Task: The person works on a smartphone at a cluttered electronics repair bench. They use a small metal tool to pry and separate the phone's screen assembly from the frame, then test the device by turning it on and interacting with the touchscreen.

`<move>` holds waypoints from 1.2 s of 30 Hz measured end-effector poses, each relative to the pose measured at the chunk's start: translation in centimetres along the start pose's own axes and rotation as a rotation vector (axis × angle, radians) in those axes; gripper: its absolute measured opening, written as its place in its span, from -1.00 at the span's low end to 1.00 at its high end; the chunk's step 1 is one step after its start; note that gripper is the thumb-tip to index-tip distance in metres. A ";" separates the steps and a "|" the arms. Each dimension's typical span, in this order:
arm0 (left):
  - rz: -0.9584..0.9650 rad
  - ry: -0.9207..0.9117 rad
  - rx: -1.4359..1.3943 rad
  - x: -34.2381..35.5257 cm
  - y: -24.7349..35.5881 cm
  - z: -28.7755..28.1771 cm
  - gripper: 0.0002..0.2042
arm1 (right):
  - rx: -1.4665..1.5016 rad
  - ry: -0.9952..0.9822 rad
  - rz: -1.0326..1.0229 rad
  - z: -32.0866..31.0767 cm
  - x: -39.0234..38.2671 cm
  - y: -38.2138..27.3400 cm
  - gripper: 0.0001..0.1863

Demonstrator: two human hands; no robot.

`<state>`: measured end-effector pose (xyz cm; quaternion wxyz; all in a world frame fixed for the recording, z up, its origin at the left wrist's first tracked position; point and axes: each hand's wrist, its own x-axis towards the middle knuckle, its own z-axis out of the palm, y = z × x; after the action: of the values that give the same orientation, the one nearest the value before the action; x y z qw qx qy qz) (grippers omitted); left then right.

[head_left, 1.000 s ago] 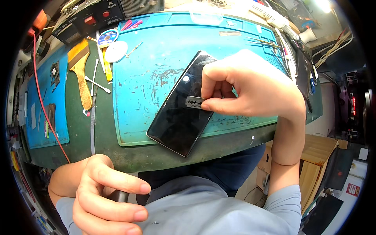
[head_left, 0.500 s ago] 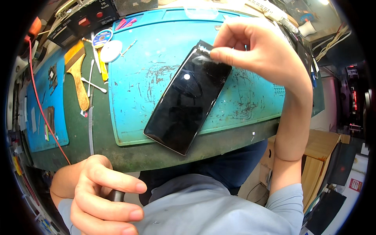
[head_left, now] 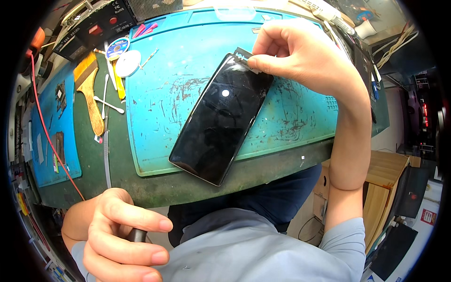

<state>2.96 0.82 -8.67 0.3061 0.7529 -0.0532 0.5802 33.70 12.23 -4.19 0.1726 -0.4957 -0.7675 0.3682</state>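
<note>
A black smartphone (head_left: 213, 127) lies slanted on the turquoise silicone mat (head_left: 150, 113), glossy side up. My right hand (head_left: 300, 56) pinches a thin razor blade (head_left: 240, 57) between thumb and index finger at the phone's upper edge, overlapping its top corner. My left hand (head_left: 117, 235) is at the lower left, below the bench edge, with its fingers curled round a dark object (head_left: 138, 236) that is mostly hidden. To the left of the mat are a flat brush (head_left: 91, 94), crossed swabs (head_left: 109, 103), a white round disc (head_left: 128, 63) and a blue-labelled spool (head_left: 117, 47).
A black boxed device (head_left: 94, 28) stands at the back left, beside a red cable (head_left: 47, 131). A smaller blue mat (head_left: 49, 117) is at far left. Tools and cables (head_left: 390, 51) crowd the back right. A wooden cabinet (head_left: 383, 183) stands right of my seat.
My right hand with the blade has moved from the middle of the phone's right side up to its top edge. My left hand stays nearly still.
</note>
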 end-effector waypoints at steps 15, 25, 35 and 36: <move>-0.084 -0.007 0.100 0.4 0.5 0.1 -0.93 | -0.140 0.061 -0.009 0.7 0.2 -0.5 -0.80; -0.116 -0.064 0.050 0.6 0.7 -0.4 -0.89 | -0.059 0.056 -0.013 0.6 0.3 0.2 -0.79; -0.191 -0.176 -0.077 1.5 1.7 -1.8 -0.70 | -0.162 0.068 -0.056 0.8 0.5 0.3 -0.76; -0.135 -0.105 0.014 0.8 1.0 -0.8 -0.83 | -0.132 0.054 -0.074 1.0 0.6 0.3 -0.74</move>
<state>2.08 0.65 -7.44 0.3361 0.7862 -0.0143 0.5184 32.98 12.43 -5.12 0.1738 -0.4870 -0.8030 0.2965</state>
